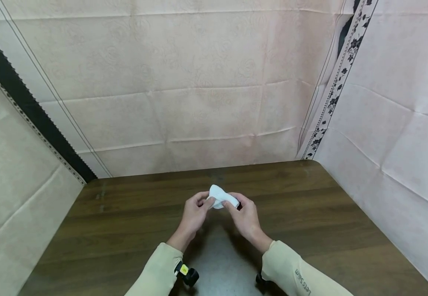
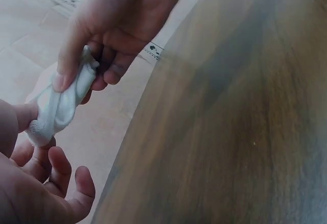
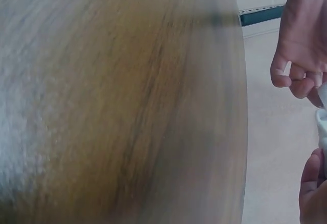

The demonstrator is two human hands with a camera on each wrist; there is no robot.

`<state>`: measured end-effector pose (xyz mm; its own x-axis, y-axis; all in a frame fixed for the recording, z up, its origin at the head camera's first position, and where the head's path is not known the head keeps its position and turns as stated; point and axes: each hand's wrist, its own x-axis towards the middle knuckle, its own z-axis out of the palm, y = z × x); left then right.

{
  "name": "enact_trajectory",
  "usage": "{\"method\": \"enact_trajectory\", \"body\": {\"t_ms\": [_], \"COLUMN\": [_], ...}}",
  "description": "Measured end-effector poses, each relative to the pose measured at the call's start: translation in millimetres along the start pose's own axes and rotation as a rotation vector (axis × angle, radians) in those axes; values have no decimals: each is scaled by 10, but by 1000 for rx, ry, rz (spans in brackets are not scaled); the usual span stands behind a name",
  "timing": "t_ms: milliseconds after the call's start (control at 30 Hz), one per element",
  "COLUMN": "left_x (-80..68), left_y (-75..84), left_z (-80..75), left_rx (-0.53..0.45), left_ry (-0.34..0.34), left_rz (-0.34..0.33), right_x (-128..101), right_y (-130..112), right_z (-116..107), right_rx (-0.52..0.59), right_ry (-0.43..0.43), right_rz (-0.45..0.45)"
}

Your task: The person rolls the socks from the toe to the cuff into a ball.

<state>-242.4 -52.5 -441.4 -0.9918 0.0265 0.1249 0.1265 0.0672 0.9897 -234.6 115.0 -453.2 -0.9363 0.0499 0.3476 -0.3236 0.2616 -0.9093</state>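
Note:
A small white sock [image 1: 218, 195], folded into a narrow bundle, is held up between both hands over the far half of the table. My left hand [image 1: 194, 210] pinches its left end between thumb and fingers. At the other end, my right hand [image 1: 246, 213] grips with the thumb on the near side. In the left wrist view the sock [image 2: 62, 104] shows overlapping folds and a mesh-like knit patch near the left thumb. Only a sliver of the sock [image 3: 322, 124] shows at the edge of the right wrist view.
Beneath the hands spreads a dark brown wood-grain table [image 1: 136, 230], with a glossy reflection near its front. Pale patterned cloth [image 1: 206, 82] hangs behind the table and on both sides. A black camera [image 1: 190, 276] is strapped at the left wrist.

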Motion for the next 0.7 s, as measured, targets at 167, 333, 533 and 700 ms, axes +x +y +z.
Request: {"method": "enact_trajectory", "body": {"t_ms": [167, 333, 533, 700], "left_x": [5, 9, 10, -2], "left_y": [-19, -37, -59, -62], "left_z": [-27, -78, -145, -179], "left_rx": [-58, -43, -32, -89], "left_ry": [16, -19, -60, -78], "left_rz": [-62, -57, -50, -70], "right_x": [0, 18, 35, 26], "right_y": [-7, -25, -50, -54], "right_z": [-50, -125, -160, -160], "right_rx": [39, 47, 79, 162], "right_ry": [-99, -248, -370, -436], "right_rz": [1, 16, 53, 109]}}
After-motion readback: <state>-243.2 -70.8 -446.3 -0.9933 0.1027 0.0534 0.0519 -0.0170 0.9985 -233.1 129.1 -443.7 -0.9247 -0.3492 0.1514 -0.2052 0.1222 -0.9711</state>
